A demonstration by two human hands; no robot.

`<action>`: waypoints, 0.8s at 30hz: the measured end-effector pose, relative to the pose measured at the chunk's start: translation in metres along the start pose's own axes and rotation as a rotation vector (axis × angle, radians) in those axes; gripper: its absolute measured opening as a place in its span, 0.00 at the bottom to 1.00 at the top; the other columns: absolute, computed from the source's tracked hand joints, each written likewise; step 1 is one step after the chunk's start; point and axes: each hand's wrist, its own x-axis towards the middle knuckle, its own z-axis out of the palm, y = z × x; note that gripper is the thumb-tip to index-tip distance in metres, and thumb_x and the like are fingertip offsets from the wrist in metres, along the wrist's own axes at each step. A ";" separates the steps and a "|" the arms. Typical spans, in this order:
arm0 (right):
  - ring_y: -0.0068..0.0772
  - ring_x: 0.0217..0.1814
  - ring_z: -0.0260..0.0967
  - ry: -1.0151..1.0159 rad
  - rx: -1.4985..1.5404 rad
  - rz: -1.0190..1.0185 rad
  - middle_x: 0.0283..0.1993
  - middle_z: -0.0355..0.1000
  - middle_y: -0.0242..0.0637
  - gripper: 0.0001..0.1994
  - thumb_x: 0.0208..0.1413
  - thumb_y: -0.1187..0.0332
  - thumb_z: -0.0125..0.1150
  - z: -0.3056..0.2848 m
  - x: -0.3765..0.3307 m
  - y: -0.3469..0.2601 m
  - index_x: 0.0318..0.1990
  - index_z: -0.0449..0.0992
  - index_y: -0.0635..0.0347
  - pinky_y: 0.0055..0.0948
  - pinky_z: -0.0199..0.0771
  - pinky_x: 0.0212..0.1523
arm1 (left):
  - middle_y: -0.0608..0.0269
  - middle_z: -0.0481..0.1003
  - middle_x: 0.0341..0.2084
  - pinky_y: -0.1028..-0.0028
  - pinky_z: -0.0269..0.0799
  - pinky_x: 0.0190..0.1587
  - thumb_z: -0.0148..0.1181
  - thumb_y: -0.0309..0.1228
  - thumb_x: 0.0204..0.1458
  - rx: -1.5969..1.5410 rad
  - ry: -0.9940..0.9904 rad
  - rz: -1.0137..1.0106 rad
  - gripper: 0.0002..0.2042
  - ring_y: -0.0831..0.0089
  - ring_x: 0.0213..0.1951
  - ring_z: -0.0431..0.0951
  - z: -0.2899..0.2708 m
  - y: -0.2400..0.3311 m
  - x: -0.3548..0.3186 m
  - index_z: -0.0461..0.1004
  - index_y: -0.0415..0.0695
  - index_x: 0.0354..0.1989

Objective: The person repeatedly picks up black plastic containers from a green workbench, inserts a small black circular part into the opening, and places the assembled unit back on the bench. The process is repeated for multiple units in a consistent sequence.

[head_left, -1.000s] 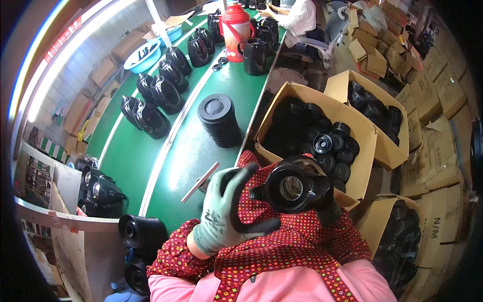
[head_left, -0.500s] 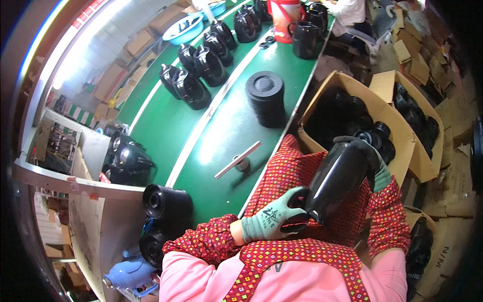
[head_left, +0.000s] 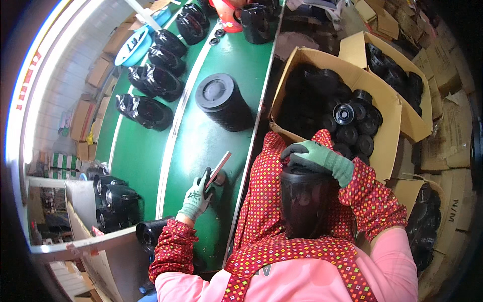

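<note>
On my lap a glossy black cylindrical container (head_left: 304, 209) stands roughly upright, its dark top facing up. My right hand (head_left: 319, 158), in a green glove with black fingers, is closed over its top rim. Over the green table my left hand (head_left: 197, 195), gloved alike, has its fingers closed round one end of a T-shaped tool (head_left: 220, 168), a flat bar on a round metal base. Part of the tool is hidden behind those fingers.
Stacked black round lids (head_left: 224, 103) stand farther up the table. Black jugs (head_left: 161, 80) line the far left side. Right of my lap, an open cardboard box (head_left: 387, 136) holds many black round parts. A red bucket (head_left: 230, 15) is at the far end.
My left hand has let go of the container and moved left onto the T-shaped tool. The container has gone from tilted to upright on my lap, with my right hand over its top.
</note>
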 end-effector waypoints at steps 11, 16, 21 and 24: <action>0.54 0.74 0.62 0.455 -0.767 -0.814 0.68 0.68 0.45 0.26 0.57 0.63 0.66 -0.038 -0.006 -0.081 0.65 0.76 0.49 0.57 0.54 0.76 | 0.49 0.78 0.41 0.68 0.74 0.39 0.57 0.16 0.57 -0.345 0.173 0.469 0.30 0.60 0.33 0.77 -0.101 0.184 0.028 0.68 0.42 0.71; 0.48 0.45 0.72 0.318 -0.489 -0.731 0.41 0.77 0.40 0.15 0.58 0.61 0.65 -0.060 0.019 -0.031 0.47 0.80 0.61 0.48 0.67 0.57 | 0.33 0.70 0.60 0.61 0.74 0.57 0.71 0.30 0.51 -0.580 -0.345 0.646 0.41 0.43 0.54 0.78 -0.154 0.244 0.039 0.59 0.31 0.73; 0.44 0.53 0.73 0.408 0.234 -0.639 0.50 0.77 0.45 0.11 0.66 0.65 0.61 -0.014 0.017 0.063 0.49 0.79 0.62 0.45 0.70 0.57 | 0.41 0.68 0.61 0.45 0.60 0.68 0.68 0.44 0.53 -0.280 -0.142 1.063 0.33 0.46 0.68 0.65 -0.139 0.286 0.073 0.72 0.38 0.65; 0.46 0.52 0.73 0.360 0.344 -0.598 0.49 0.77 0.45 0.13 0.65 0.62 0.62 -0.001 0.017 0.079 0.49 0.78 0.61 0.46 0.70 0.57 | 0.46 0.72 0.55 0.47 0.64 0.66 0.69 0.40 0.46 -0.447 -0.178 1.133 0.31 0.45 0.60 0.71 -0.089 0.307 0.080 0.74 0.37 0.58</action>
